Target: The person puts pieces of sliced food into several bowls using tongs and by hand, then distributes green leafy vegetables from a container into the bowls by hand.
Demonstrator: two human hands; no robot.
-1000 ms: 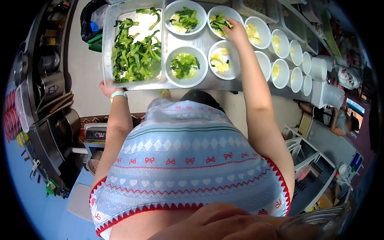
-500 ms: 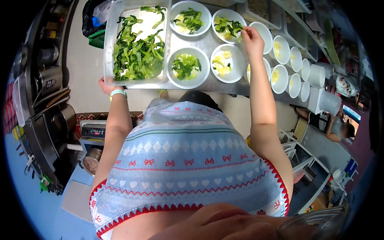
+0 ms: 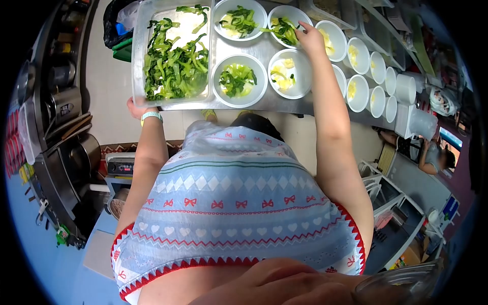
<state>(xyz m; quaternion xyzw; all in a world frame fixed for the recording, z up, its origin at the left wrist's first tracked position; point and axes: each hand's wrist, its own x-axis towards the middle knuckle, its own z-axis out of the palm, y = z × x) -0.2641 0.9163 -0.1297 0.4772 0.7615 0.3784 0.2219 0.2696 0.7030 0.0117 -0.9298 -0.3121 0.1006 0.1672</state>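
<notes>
Cooked leafy greens (image 3: 175,68) fill much of a clear plastic tray (image 3: 211,56). My left hand (image 3: 138,108) grips that tray at its near left corner, its fingers partly hidden by the edge. Over the right rim of a white bowl (image 3: 273,14) at the back is my right hand (image 3: 308,37), fingers slightly apart beside the greens (image 3: 285,30) in it. One leaf of these hangs over the bowl's left rim. Two bowls to the left, one behind (image 3: 216,23) and one in front (image 3: 216,81), hold greens. Pale yellow pieces lie in the near bowl (image 3: 290,92).
Several more white bowls (image 3: 358,104) with yellow pieces stretch to the right in two rows on the metal counter (image 3: 239,108). Clear containers (image 3: 325,12) stand behind them. A black bag (image 3: 113,30) is left of the tray. Another person (image 3: 436,156) is at the far right.
My right hand was over the greens, then pinched them at the bowl's right rim; now its fingers are apart there. The greens sit farther left. My left hand stays at the tray's corner.
</notes>
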